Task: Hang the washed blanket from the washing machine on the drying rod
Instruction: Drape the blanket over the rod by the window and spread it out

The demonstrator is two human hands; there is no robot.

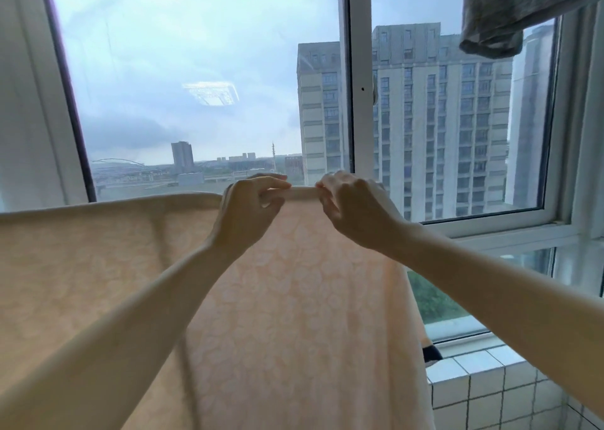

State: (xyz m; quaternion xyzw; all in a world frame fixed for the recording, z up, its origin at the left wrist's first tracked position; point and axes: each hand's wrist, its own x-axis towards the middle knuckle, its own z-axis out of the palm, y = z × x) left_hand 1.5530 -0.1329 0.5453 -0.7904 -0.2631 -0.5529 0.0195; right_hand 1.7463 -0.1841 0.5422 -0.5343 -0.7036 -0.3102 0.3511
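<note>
Both hands are pinching the top edge of the blanket (294,298) close together in front of the window (196,86): the left hand (248,210) and the right hand (353,207) are each closing their grip on the folded hem. The blanket is hanging spread below them. The drying rod is not visible. Risk: the damp, heavy cloth is likely pulling sideways and may be slipping off unevenly.

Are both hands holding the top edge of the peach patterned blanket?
Yes: the left hand and the right hand each pinch the top edge of the peach patterned blanket, close together before the window.
</note>
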